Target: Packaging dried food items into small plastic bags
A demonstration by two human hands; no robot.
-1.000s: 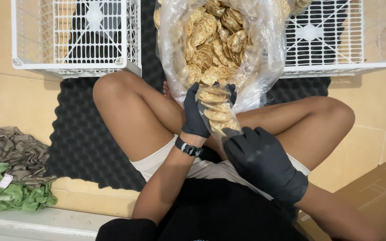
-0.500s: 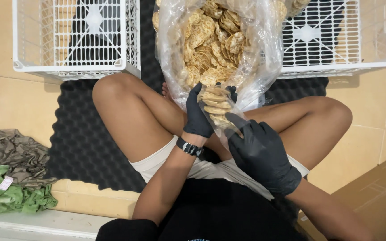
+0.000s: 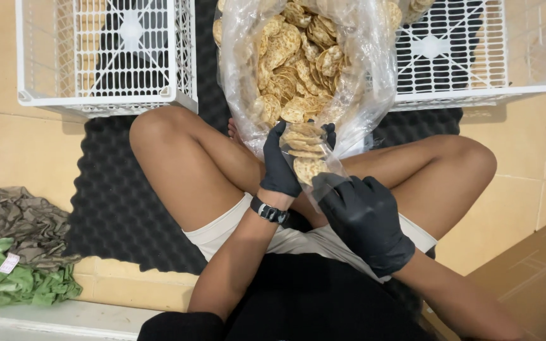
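Since the earlier frames my right hand [image 3: 364,218] has slid up and in toward the middle of the frame, and the small bag [image 3: 308,163] it grips now shows less of its length, with the crackers [image 3: 304,142] bunched near its top. I see that gloved hand curled shut around the lower end of the small clear bag. My left hand [image 3: 280,165], also in a black glove, is wrapped around the bag's left side, fingers closed over its upper edge, a watch [image 3: 268,210] on the wrist. The small bag sits at the center of the frame, between my 2 crossed legs, its top just touching the mouth of the big clear sack [image 3: 304,69] of round crackers at the upper middle. 2 white crates [image 3: 105,57] stand on the black foam mat [image 3: 115,196], 1 at the upper left and 1 at the upper right. Grey and green cloths [image 3: 17,252] lie at the lower left on the tan floor.
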